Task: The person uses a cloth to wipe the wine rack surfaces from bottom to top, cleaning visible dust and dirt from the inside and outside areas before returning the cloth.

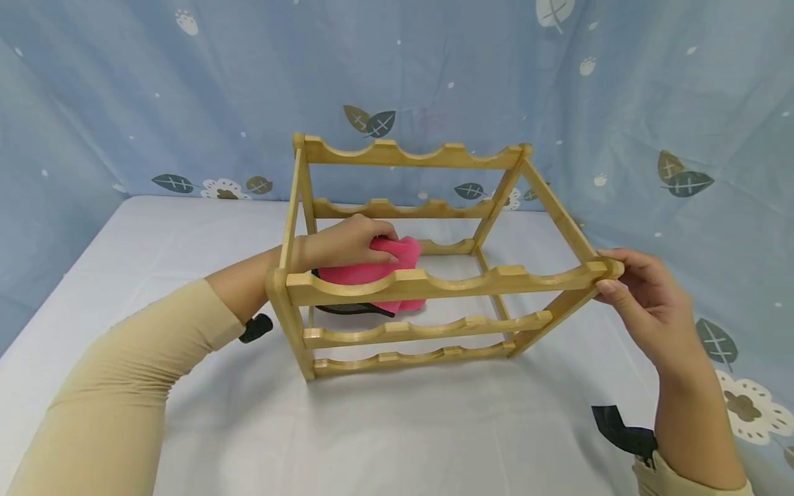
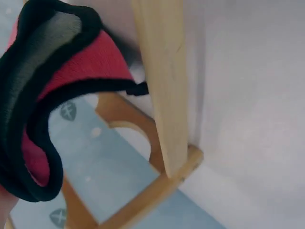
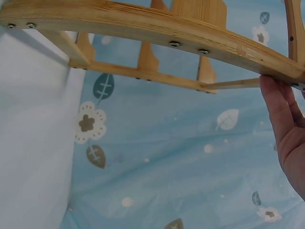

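Observation:
A light wooden rack [image 1: 446, 282] with scalloped rails stands on the white table in the head view. My left hand [image 1: 350, 242] reaches in through its left side and grips a pink cloth [image 1: 406, 253] with dark edging. In the left wrist view the pink cloth [image 2: 95, 59] shows its black border and a grey patch, close beside a wooden bar [image 2: 164, 86]. At the rack's front right top corner, my right hand [image 1: 657, 310] pinches the post end between thumb and fingers. The right wrist view shows the right hand [image 3: 288, 129] at the wooden side post [image 3: 143, 33].
The white table [image 1: 403, 427] extends in front of the rack and to its left. Behind and to the right hangs a blue curtain [image 1: 248, 83] with leaf and flower prints. Black straps [image 1: 623, 430] sit by both wrists.

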Demonstrator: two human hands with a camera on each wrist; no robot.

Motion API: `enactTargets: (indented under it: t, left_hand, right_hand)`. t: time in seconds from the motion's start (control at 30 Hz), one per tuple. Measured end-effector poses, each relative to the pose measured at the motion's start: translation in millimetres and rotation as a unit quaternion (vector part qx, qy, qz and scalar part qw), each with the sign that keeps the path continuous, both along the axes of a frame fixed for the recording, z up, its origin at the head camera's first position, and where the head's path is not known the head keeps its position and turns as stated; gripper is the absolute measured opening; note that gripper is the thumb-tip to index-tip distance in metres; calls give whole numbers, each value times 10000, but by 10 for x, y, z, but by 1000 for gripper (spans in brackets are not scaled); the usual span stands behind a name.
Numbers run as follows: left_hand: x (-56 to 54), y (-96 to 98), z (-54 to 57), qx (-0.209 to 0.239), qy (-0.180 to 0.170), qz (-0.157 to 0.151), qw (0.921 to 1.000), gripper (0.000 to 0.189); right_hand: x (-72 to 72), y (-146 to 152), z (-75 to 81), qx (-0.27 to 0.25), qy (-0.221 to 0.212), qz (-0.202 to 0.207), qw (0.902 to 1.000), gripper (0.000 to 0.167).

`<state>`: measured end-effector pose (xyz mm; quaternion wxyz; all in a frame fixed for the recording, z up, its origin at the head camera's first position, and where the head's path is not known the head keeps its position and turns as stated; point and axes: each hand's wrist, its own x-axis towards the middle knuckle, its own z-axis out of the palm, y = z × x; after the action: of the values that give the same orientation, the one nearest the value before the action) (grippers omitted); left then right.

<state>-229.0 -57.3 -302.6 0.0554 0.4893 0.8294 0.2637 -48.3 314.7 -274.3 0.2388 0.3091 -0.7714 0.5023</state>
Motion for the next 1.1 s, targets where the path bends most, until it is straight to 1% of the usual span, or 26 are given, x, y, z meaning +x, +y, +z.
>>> enactTargets:
  t: [0.07, 0.1, 0.13, 0.2, 0.27, 0.3, 0.37, 0.43, 0.5, 0.53, 0.6, 0.63, 0.77, 0.87, 0.9, 1.0, 1.07, 1.1]
  left_hand:
    - [103, -105, 22, 373, -94, 74, 9992, 23]
    - [151, -158, 21, 563, -171, 182, 9981, 21]
    - [201, -219, 16, 787, -235, 277, 9962, 20]
    - [300, -329, 4, 1231, -436, 530, 9900, 19]
    - [394, -428, -1, 1656, -809, 864, 9791, 19]
    - [435, -475, -3, 1793, -965, 1071, 9732, 20]
    - [513, -565, 6, 1966, -1242, 1533, 9604, 22]
    - [567, -652, 18, 2056, -1477, 1947, 9476, 24]
    - [610, -744, 35, 2031, -1486, 2342, 9391, 27]
    - [629, -789, 45, 2066, -1493, 2486, 9345, 28]
    - [664, -875, 61, 2190, -1534, 2710, 9247, 28]
    - [684, -915, 66, 2219, -1509, 2812, 9214, 29]
    - [802, -1107, 63, 2523, -1176, 3092, 9094, 24]
    - [946, -1322, 74, 2689, -802, 3285, 9018, 19]
    - [999, -1397, 84, 2727, -758, 3359, 8984, 19]
    - [1169, -1596, 135, 2732, -808, 3649, 8864, 22]
    - [1282, -1670, 159, 2690, -932, 3855, 8777, 25]
    - [1339, -1677, 169, 2694, -990, 3921, 8740, 25]
  right_hand:
    - [-1, 4, -3, 3, 38, 40, 10000, 41]
    - [0, 5, -5, -15, 52, 67, 10000, 41]
    - [-4, 3, -9, -67, 47, 118, 9999, 41]
    - [-5, 2, -18, -148, 38, 204, 9997, 40]
    - [-3, 1, -26, -214, 21, 255, 9994, 39]
    - [-1, 1, -28, -226, 11, 258, 9994, 39]
    - [2, 1, -30, -207, 5, 238, 9995, 38]
    - [4, -2, -27, -189, -1, 196, 9996, 39]
    - [4, -6, -21, -196, 5, 193, 9996, 38]
    - [3, -9, -18, -208, 14, 208, 9996, 38]
    - [3, -16, -9, -202, 16, 190, 9996, 38]
    - [8, -14, -8, -193, 17, 160, 9997, 38]
    - [25, -16, -6, -71, 36, -11, 10000, 38]
    - [24, -26, -7, -16, 70, -67, 10000, 38]
    - [21, -31, -8, -11, 84, -74, 9999, 38]
    - [11, -46, -12, -41, 99, -114, 9999, 37]
    - [14, -51, -17, -45, 102, -178, 9998, 37]
    - [16, -50, -21, -69, 110, -165, 9998, 37]
